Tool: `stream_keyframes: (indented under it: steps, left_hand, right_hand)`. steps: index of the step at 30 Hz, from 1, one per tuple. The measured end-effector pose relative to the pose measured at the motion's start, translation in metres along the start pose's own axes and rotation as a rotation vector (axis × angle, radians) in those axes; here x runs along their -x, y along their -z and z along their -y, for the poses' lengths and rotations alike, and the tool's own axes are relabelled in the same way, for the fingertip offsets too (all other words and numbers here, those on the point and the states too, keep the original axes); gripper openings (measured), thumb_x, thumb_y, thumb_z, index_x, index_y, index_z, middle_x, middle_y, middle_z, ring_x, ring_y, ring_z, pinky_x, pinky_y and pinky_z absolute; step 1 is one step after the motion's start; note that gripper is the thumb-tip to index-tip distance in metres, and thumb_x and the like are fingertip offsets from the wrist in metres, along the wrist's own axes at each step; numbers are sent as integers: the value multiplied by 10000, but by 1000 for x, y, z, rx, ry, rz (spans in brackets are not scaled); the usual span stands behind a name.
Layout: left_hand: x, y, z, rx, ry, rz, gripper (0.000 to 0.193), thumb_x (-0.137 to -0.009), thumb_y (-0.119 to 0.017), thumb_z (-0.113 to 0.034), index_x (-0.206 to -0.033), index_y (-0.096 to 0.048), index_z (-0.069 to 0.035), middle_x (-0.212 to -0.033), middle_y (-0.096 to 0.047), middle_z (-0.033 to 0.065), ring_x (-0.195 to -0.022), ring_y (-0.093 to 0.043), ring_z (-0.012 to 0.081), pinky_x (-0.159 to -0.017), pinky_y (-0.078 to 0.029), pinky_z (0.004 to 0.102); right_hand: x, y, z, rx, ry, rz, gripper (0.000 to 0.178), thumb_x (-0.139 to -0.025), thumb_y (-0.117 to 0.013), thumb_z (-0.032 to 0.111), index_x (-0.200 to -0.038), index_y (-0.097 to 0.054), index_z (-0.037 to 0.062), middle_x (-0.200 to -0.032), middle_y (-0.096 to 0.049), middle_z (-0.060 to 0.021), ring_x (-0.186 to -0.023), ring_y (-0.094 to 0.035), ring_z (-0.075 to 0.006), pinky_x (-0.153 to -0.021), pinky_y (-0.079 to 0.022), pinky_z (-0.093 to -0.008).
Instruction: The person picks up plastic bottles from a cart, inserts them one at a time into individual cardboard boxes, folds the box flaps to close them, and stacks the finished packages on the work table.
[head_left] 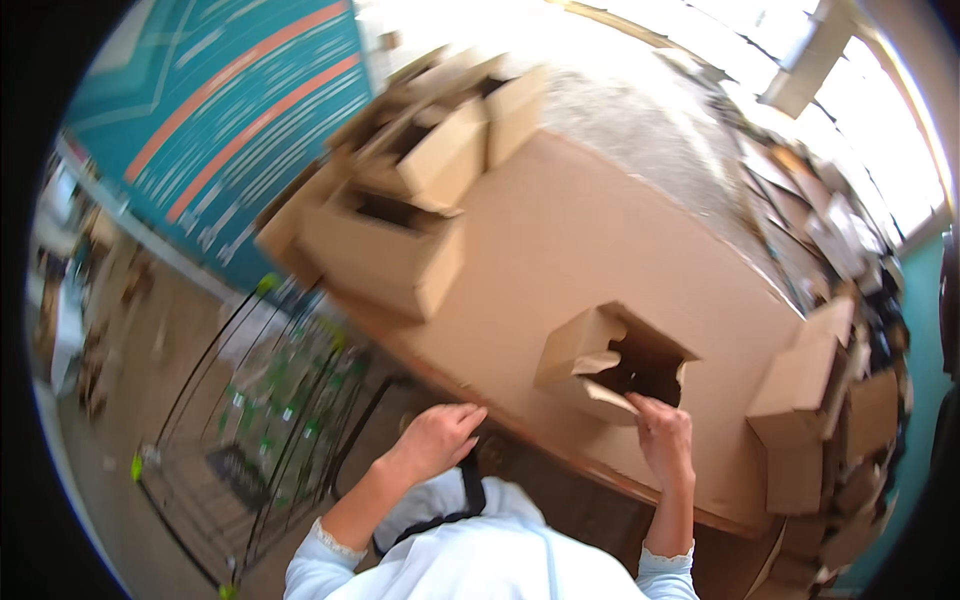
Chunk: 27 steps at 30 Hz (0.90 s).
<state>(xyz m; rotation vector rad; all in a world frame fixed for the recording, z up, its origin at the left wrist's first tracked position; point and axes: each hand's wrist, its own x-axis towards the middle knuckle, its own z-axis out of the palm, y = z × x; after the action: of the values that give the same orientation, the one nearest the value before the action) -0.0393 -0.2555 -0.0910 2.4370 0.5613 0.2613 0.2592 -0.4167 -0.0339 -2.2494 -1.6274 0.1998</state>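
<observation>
Brown cardboard-topped table [620, 240] runs diagonally beyond both hands, w/ 1 teal printed banner [250, 110] far off past the L hand and a teal wall [925, 300] out past the R hand. From my remote feed: 1 open carton [573, 350] sits on the tabletop just ahead of the R hand [665, 435], mouth facing up, cut-out rim, dark inside; can't tell if anything's in it. R hand is closed, thumb & fingers pinching the near rim. L hand [440, 440] is half open at the near table edge, fingers together & loosely bent, nothing visible in its grip; can't tell if the fingertips touch the edge.

Beyond the L hand, at the table's far-left end, I've got a cluster of open cartons [375, 255], at least 4, exact no. lost to blur & overlap; their insides are dark too. Left of the L hand, approx. floor level: 1 black wire cart [238, 478] w/ lime corner pieces, holding many clear/green bottles [295, 400], too blurred to count. Right of the R hand, just past the table: a heap of cardboard boxes [800, 385], several, can't get a firm count.
</observation>
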Motion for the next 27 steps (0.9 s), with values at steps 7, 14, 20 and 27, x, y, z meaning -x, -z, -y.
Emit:
stream_keyframes:
  steps: [7,14,20,27]
  left_hand:
    - [124,69,83,-28,532,-645,207,-873,-638,-91,-1054,-679,-1,-1013,-704,183,-912,-686,334,-795,-550,386]
    - [364,31,302,-101,1261,-476,413,-798,-681,-53,-1199,-618,23,-1151,-657,231,-1083,-632,361,-895,-504,439]
    - [494,-63,363,211,1432,108,1082,-480,-910,-179,-1417,-395,-9,-1347,-542,237,-1236,-531,392,-973,-472,442]
    - [499,-57,368,281,1331,-11,937,-463,-922,-116,-1283,-475,-47,-1235,-606,188,-1153,-592,370,-934,-496,454]
  right_hand:
    - [-78,-50,101,7,136,-10,317,-840,-559,-48,-1098,-698,75,-983,-707,-168,-873,-690,-345,-775,-548,-386]
    - [-102,-72,129,87,52,44,292,-854,-608,-5,-1126,-679,77,-971,-703,-160,-857,-675,-356,-759,-531,-411]
    - [-97,-70,159,201,-118,140,298,-830,-654,19,-1128,-660,8,-1045,-689,-197,-949,-660,-372,-833,-511,-412]
    - [-84,-57,141,257,-114,96,270,-773,-664,-1,-1043,-672,-12,-985,-672,-165,-957,-620,-356,-861,-495,-425]
